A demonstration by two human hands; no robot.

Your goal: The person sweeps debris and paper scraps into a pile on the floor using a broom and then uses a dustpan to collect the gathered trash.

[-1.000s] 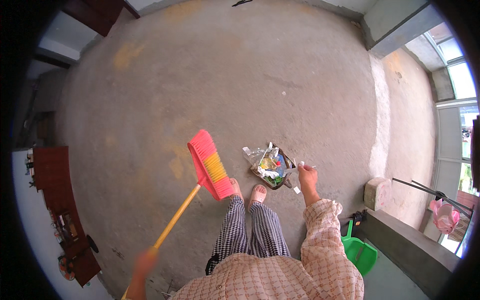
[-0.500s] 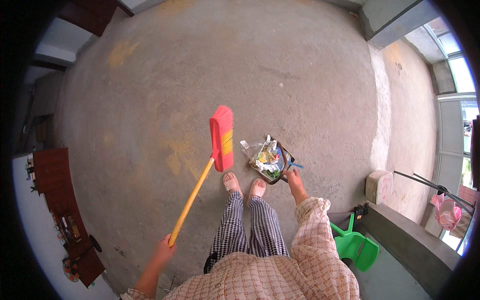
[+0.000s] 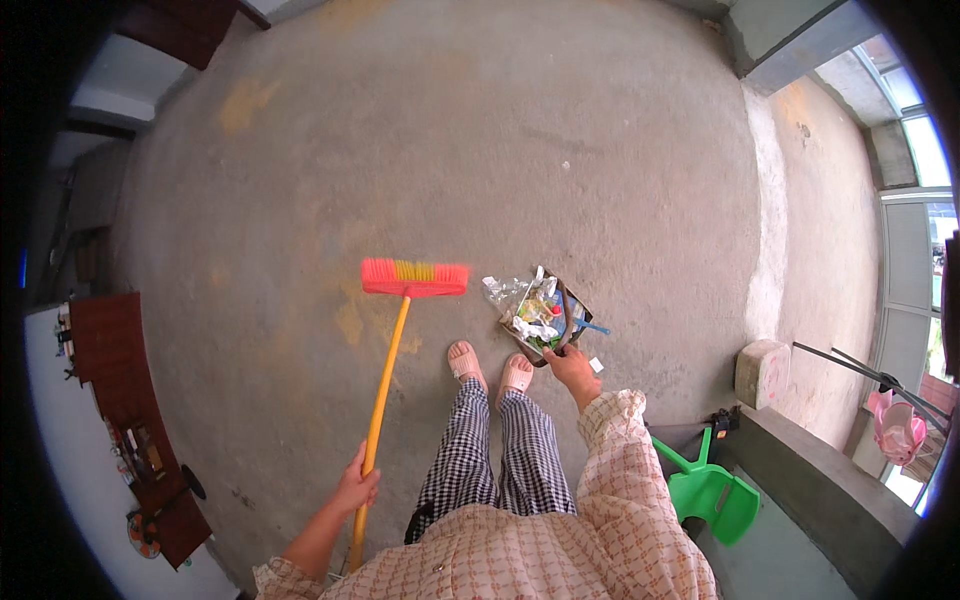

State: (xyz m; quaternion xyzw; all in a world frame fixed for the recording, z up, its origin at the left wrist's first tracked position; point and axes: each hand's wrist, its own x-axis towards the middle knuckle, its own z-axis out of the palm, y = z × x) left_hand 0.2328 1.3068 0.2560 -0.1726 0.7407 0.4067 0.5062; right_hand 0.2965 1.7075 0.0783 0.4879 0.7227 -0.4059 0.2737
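My left hand (image 3: 355,482) is wrapped round the yellow handle of a broom (image 3: 385,385). The broom's red head, with red and yellow bristles, lies crosswise ahead of my left foot, bristles facing away from me. My right hand (image 3: 572,367) grips the dark handle of a dustpan (image 3: 570,310), held in front of my right foot. Inside it lies a heap of litter (image 3: 537,315): clear plastic, white crumpled pieces, something green and something red. A blue stick-like piece (image 3: 592,328) pokes out past its right side. Beside my right hand is a small white scrap (image 3: 596,365).
Grey concrete floor (image 3: 480,150) with yellowish patches spreads ahead. To the right stand a pale block (image 3: 762,374), a low ledge (image 3: 830,460), a green plastic object (image 3: 712,495) and a pink item (image 3: 898,430). A dark red cabinet (image 3: 115,350) is at the left.
The broom's head has turned from upright to crosswise, bristles now pointing away. My left hand has shifted right along the handle. My right hand moved slightly left, and the white scrap shows beside it.
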